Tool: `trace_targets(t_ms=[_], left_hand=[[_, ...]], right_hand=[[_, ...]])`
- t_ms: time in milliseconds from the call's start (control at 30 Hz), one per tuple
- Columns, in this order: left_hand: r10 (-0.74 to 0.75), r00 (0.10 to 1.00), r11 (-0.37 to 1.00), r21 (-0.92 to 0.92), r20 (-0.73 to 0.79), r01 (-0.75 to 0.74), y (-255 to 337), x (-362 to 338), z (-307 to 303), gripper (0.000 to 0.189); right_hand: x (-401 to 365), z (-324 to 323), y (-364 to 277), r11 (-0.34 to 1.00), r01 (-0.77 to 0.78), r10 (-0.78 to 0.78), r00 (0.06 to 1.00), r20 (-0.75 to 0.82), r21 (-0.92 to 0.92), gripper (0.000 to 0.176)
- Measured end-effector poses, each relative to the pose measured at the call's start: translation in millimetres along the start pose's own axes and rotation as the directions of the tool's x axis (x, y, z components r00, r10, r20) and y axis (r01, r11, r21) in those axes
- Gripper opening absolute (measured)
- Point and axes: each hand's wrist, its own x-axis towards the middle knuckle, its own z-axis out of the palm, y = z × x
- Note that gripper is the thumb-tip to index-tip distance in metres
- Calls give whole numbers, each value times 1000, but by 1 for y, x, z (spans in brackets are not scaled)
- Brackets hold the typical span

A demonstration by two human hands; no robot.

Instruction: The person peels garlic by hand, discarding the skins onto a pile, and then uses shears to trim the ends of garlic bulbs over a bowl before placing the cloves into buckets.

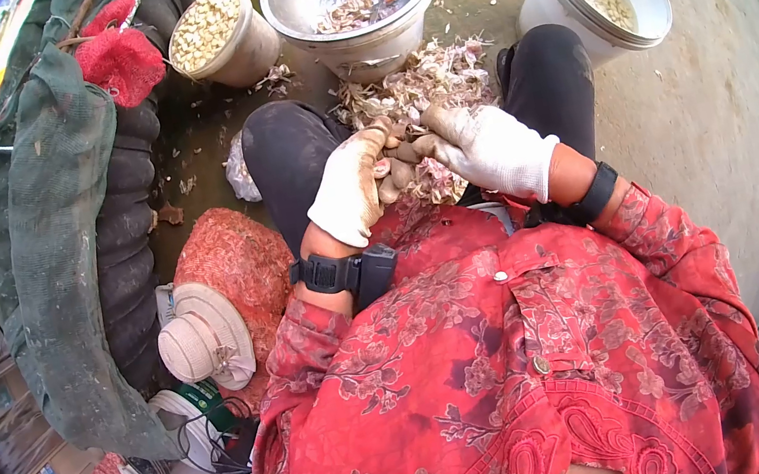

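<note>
While the person sits with knees apart, the left hand [346, 187] and the right hand [494, 151] meet in the middle, just past the red shirt [417, 332]. Both wear white gloves with dirty brown fingertips. Some garlic [383, 167] is between them, low down between the knees. The left fingers curl around it and hold it. The right fingers bend in close to it, but you cannot tell if they pinch any, because they hide the spot. More pink and white skins [439, 184] lie just on the near side of the fingers.

A big heap of peelings [432, 75] lies on the far side of the hands, in the way of the metal bowl [282, 0]. The bowl sits on a white tub [377, 50] and has scraps in it. Far left is a bucket [250, 52] full of peeled cloves [206, 29]. On the far right, another bucket [548, 9] holds cloves in water, and the right knee [554, 74] blocks a bit of it. Left of the left knee [286, 137], a straw hat [205, 339] leans on a red net sack [231, 258]. Farther left, a green net [51, 214] hangs over black tires [115, 202].
</note>
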Motion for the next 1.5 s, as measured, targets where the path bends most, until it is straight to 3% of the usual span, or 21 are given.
trace_targets(t_ms=[67, 167, 267, 333, 433, 700, 900, 967, 1200, 1267, 1333, 1433, 1500], left_hand=[[3, 1000, 1000, -3, 27, -3, -3, 5, -5, 20], [61, 997, 998, 14, -39, -60, -6, 7, -5, 21], [4, 999, 999, 38, 45, -6, -2, 2, -3, 22], [78, 997, 977, 199, -27, -71, -5, 1, -2, 24], [87, 994, 996, 36, -61, -85, -8, 1, 2, 24], [96, 990, 992, 92, -98, -88, -10, 0, 11, 26], [86, 989, 987, 145, -119, -68, -9, 4, 13, 24], [67, 993, 989, 137, -101, -52, -7, 4, 12, 23], [-30, 999, 990, 140, -24, 33, -4, 3, -1, 19], [-42, 999, 988, 149, 7, 40, -5, 3, -4, 18], [64, 997, 978, 198, 39, -70, -9, 3, -8, 18], [31, 996, 995, 90, 81, -38, -4, 0, 1, 17], [54, 997, 990, 125, 59, -61, -4, -4, 3, 17]], right_hand=[[1, -2, -4, 991, 42, -38, 999, 32, -124, 20], [2, -7, -13, 985, 11, 4, 996, 84, -171, 22], [2, -7, -17, 987, -18, 35, 994, 107, -162, 23], [1, -9, -20, 988, -22, 39, 993, 109, -153, 23], [0, -8, -19, 991, -22, 35, 994, 104, -129, 23], [-2, 1, -10, 977, 39, -32, 999, 35, -212, 22], [1, -3, -9, 975, -28, 59, 989, 133, -221, 24], [0, 0, -3, 992, 35, -24, 996, 89, -123, 24], [-1, -2, 5, 995, 62, -46, 983, 175, -84, 30], [-1, -3, 2, 999, 8, 1, 978, 209, -43, 26], [0, -6, 0, 1000, -23, 25, 973, 230, -11, 28], [2, 2, 7, 988, -115, 86, 963, 256, 99, 31], [2, 6, 12, 970, -171, 120, 956, 267, 175, 31]])
